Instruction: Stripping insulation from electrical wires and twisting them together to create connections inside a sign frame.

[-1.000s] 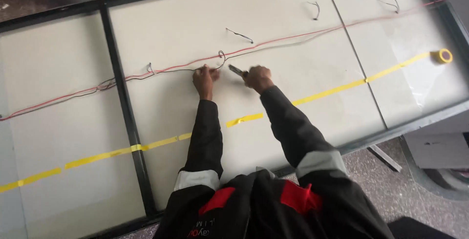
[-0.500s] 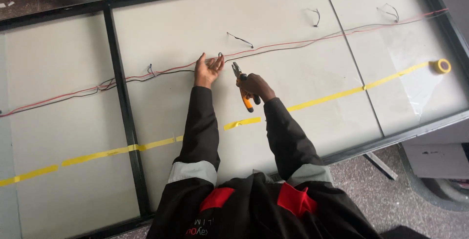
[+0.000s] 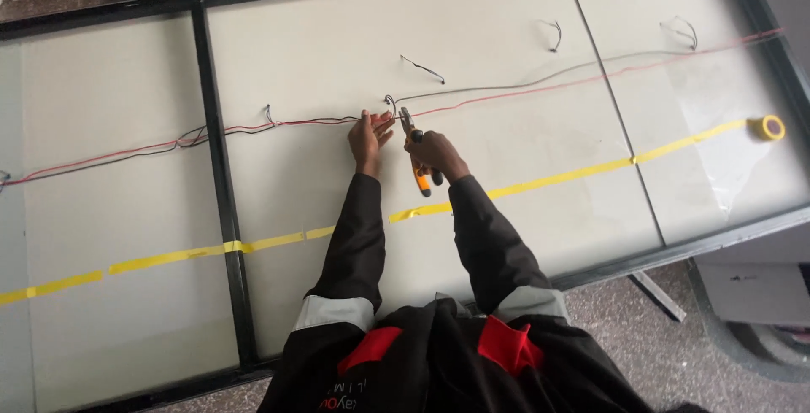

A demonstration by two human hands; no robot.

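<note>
Red and black wires (image 3: 278, 124) run left to right across the pale panel (image 3: 506, 50); the left hand (image 3: 369, 136) lies spread, fingers loose, on them at a small loop; just right, the right hand (image 3: 434, 153) clenches orange-handled pliers (image 3: 415, 150), tips near the wires; yellow tape (image 3: 540, 183) crosses nearer, its roll (image 3: 769, 128) far right.

Orange-handled pliers (image 3: 419, 162), red wire (image 3: 295, 123)

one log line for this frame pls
left hand on red and black wires | right hand holds orange-handled pliers | pale panel
</note>
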